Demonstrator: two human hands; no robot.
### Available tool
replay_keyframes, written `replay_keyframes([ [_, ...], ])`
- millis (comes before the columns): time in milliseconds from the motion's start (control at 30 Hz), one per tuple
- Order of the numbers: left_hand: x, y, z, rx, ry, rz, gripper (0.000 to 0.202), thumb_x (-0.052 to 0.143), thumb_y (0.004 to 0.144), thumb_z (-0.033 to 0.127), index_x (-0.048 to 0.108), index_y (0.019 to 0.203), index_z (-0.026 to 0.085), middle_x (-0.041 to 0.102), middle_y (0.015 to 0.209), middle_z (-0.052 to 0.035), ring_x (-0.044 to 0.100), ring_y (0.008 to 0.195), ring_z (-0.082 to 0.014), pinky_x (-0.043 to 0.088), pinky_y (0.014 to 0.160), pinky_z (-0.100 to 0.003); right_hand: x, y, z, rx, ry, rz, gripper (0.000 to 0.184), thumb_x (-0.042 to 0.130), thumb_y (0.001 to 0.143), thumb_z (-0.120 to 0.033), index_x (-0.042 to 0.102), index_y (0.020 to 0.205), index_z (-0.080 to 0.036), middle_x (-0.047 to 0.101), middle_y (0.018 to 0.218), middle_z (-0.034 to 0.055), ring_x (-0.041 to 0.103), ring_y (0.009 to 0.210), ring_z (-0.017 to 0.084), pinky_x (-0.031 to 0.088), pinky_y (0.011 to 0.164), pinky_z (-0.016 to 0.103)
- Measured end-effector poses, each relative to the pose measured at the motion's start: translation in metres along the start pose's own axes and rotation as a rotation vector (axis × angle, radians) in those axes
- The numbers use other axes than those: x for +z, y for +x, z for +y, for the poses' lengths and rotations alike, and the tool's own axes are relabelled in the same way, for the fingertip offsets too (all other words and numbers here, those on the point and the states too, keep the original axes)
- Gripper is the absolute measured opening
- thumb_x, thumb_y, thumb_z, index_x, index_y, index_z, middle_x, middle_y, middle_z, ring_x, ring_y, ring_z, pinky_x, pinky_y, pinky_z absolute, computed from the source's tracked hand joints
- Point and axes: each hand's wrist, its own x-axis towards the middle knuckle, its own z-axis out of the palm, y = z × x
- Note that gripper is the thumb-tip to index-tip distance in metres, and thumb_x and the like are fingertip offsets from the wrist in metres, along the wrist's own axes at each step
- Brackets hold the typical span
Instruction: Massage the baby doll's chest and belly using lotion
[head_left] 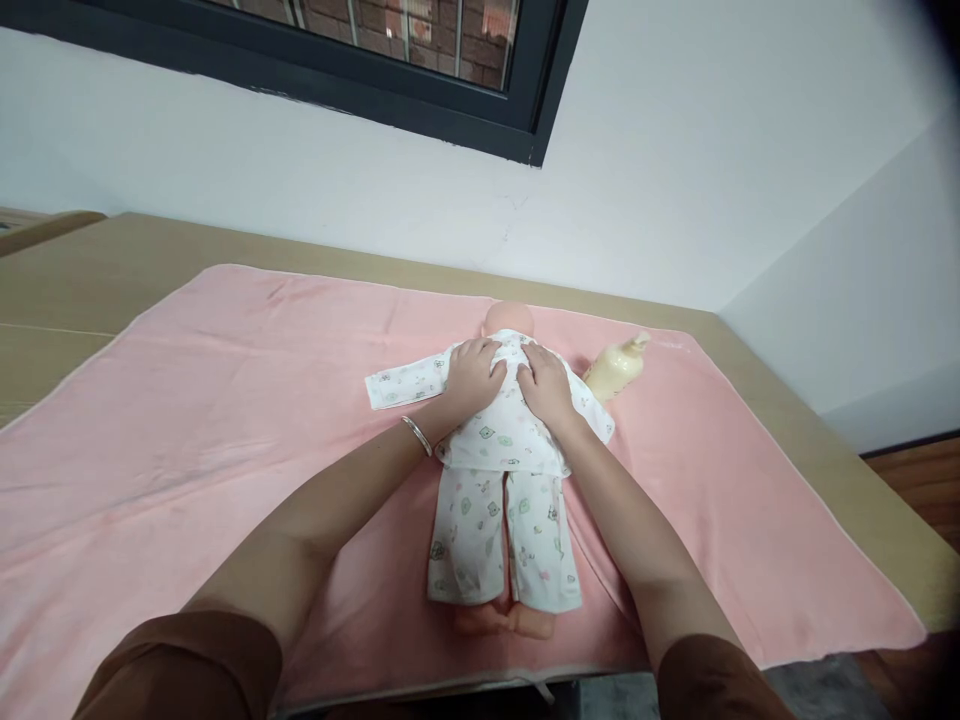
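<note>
A baby doll (507,318) lies on its back on a pink towel (225,400), dressed in a white patterned top (502,432) and matching trousers (495,540). My left hand (474,372) rests on the doll's chest by the collar, fingers curled and pinching the top's fabric. My right hand (546,384) sits beside it on the other side of the chest, fingers also bent onto the cloth. One doll arm (616,366) sticks out bare at the right; the other sleeve (401,383) lies flat to the left. A silver bangle (417,436) circles my left wrist.
The pink towel covers a tan tabletop (90,270) that ends at a white wall (675,180). A dark-framed window (420,60) is above. The table's right edge drops to a wooden floor (922,480).
</note>
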Motion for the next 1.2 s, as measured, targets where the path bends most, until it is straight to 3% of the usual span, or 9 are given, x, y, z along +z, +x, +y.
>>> replay_keyframes([
  [167, 0.0, -0.002, -0.001, 0.075, -0.006, 0.086, 0.017, 0.05, 0.089, 0.024, 0.063, 0.1, 0.02, 0.068, 0.107, -0.0073, 0.059, 0.106, -0.0247, 0.041, 0.095, -0.039, 0.001, -0.001, 0.001, -0.042, -0.008, 0.047, 0.036, 0.043, 0.09, -0.024, 0.065, 0.117, -0.016, 0.065, 0.127, 0.012, 0.056, 0.122, 0.027, 0.039, 0.107, 0.042],
  [333, -0.003, -0.005, 0.002, 0.082, 0.082, 0.135, 0.014, 0.05, 0.089, 0.028, 0.059, 0.081, 0.02, 0.065, 0.085, -0.008, 0.059, 0.092, -0.0255, 0.043, 0.083, -0.039, 0.0, -0.008, -0.007, 0.054, -0.074, 0.127, 0.03, 0.047, 0.09, -0.031, 0.067, 0.107, -0.016, 0.071, 0.11, 0.0117, 0.064, 0.104, 0.027, 0.046, 0.095, 0.038],
  [533, -0.003, -0.005, 0.003, 0.01, 0.056, 0.114, 0.015, 0.049, 0.089, 0.026, 0.062, 0.093, 0.019, 0.068, 0.097, -0.0086, 0.06, 0.099, -0.0265, 0.043, 0.088, -0.04, -0.002, -0.009, -0.011, 0.122, -0.074, 0.106, 0.033, 0.044, 0.092, -0.031, 0.065, 0.114, -0.018, 0.068, 0.121, 0.0095, 0.061, 0.111, 0.026, 0.045, 0.098, 0.038],
  [700, 0.002, -0.001, -0.002, -0.004, -0.002, 0.017, 0.029, 0.048, 0.09, 0.026, 0.061, 0.115, 0.021, 0.065, 0.121, -0.0077, 0.056, 0.116, -0.0267, 0.038, 0.102, -0.043, 0.001, -0.002, -0.001, 0.047, -0.063, -0.032, 0.045, 0.039, 0.093, -0.028, 0.055, 0.133, -0.014, 0.055, 0.141, 0.0132, 0.047, 0.133, 0.028, 0.034, 0.112, 0.046],
  [833, 0.003, 0.001, -0.003, -0.011, -0.047, 0.002, 0.032, 0.049, 0.089, 0.024, 0.063, 0.118, 0.022, 0.065, 0.124, -0.0066, 0.055, 0.118, -0.0263, 0.037, 0.105, -0.043, 0.003, 0.001, 0.004, 0.018, -0.073, -0.091, 0.049, 0.036, 0.094, -0.026, 0.049, 0.14, -0.013, 0.048, 0.147, 0.0141, 0.041, 0.138, 0.03, 0.03, 0.114, 0.051],
  [1033, 0.001, -0.001, -0.003, 0.063, -0.096, 0.108, 0.017, 0.051, 0.088, 0.022, 0.066, 0.097, 0.021, 0.071, 0.105, -0.0055, 0.061, 0.107, -0.0238, 0.042, 0.098, -0.04, -0.001, -0.005, -0.003, -0.051, -0.083, 0.049, 0.037, 0.04, 0.094, -0.025, 0.066, 0.118, -0.016, 0.064, 0.13, 0.0114, 0.056, 0.125, 0.024, 0.039, 0.108, 0.038],
  [1200, 0.0, -0.004, -0.002, 0.082, -0.079, 0.149, 0.01, 0.052, 0.088, 0.024, 0.062, 0.085, 0.021, 0.07, 0.096, -0.0064, 0.062, 0.099, -0.0236, 0.045, 0.09, -0.039, -0.002, -0.01, -0.011, 0.044, -0.177, 0.115, 0.031, 0.044, 0.093, -0.032, 0.071, 0.099, -0.018, 0.072, 0.113, 0.0104, 0.067, 0.102, 0.024, 0.048, 0.088, 0.033],
])
